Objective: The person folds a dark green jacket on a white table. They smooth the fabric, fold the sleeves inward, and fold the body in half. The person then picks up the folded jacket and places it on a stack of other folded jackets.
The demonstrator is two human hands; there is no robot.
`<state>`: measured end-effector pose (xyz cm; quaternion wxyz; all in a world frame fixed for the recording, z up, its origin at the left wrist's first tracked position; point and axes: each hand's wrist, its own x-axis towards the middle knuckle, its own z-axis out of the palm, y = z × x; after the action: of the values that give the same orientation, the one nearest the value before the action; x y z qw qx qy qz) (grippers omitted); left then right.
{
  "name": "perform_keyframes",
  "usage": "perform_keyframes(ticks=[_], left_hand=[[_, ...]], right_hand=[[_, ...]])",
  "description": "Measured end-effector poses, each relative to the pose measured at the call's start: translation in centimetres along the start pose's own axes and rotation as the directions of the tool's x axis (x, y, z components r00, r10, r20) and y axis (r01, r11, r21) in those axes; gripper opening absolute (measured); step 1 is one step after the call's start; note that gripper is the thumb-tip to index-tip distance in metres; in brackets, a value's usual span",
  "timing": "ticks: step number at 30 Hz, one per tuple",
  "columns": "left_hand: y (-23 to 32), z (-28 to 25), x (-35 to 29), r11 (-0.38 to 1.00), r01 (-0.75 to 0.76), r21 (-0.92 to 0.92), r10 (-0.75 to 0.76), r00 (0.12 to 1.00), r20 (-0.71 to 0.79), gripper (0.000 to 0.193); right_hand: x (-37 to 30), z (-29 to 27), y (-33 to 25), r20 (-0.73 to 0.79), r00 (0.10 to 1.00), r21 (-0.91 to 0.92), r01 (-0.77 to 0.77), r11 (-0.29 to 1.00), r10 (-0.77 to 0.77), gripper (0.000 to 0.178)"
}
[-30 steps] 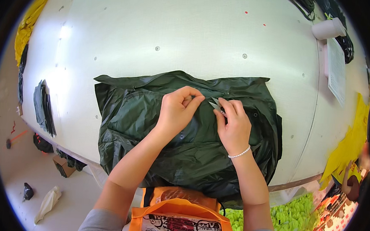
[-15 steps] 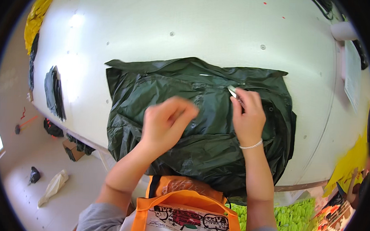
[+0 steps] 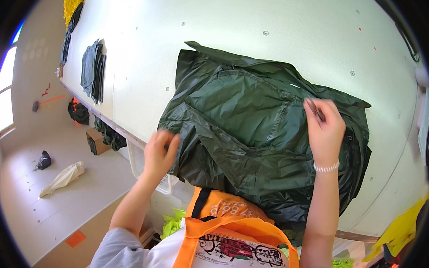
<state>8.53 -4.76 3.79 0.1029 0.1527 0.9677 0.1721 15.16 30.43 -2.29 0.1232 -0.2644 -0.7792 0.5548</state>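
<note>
L hand moved L (by grn garment)

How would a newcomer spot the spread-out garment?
Start at the big white table and go to its near edge. The glossy, wrinkled dark green garment lies there beneath the right hand. Unlike the small folded dark stack to its left, it is spread wide.

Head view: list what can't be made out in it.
All in the head view:
Small metal tool: mostly hidden by the right hand.
Left hand: motion-blurred; whether its fingertips touch the shiny dark green fabric is unclear.
Fabric under the right hand: covered by it.
Bright yellow sheet material: cut off by the dark lens rim.
</note>
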Motion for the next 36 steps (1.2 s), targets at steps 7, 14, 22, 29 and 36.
perform_keyframes(ticks=[7, 14, 22, 29, 36], left_hand=[[12.6, 8.2, 9.4, 0.782, -0.614, -0.103, 0.601, 0.788, -0.132, 0.019], [12.5, 14.6, 9.7, 0.818, -0.541, -0.195, 0.532, 0.841, -0.1, 0.028], [11.0, 14.4, 9.7, 0.765, -0.589, -0.26, 0.552, 0.808, -0.206, 0.024], [3.1, 6.5, 12.8, 0.988, 0.152, 0.003, -0.148, 0.969, -0.196, 0.046], [0.1, 5.0, 13.6, 0.572, 0.488, -0.659, -0.138, 0.849, 0.51, 0.032]], right_hand=[[7.1, 1.8, 1.9, 0.472, 0.858, -0.334, -0.039, 0.942, 0.203, 0.018], [8.5, 2.6, 1.4, 0.602, 0.745, -0.38, -0.049, 0.924, 0.287, 0.014], [6.7, 0.2, 2.2, 0.253, 0.954, -0.286, -0.082, 0.955, 0.158, 0.023], [1.5, -0.1, -0.2, 0.2, 0.967, 0.117, -0.183, 0.976, 0.158, 0.016], [-2.3, 2.6, 1.1, 0.264, 0.936, 0.126, -0.271, 0.954, 0.231, 0.016]])
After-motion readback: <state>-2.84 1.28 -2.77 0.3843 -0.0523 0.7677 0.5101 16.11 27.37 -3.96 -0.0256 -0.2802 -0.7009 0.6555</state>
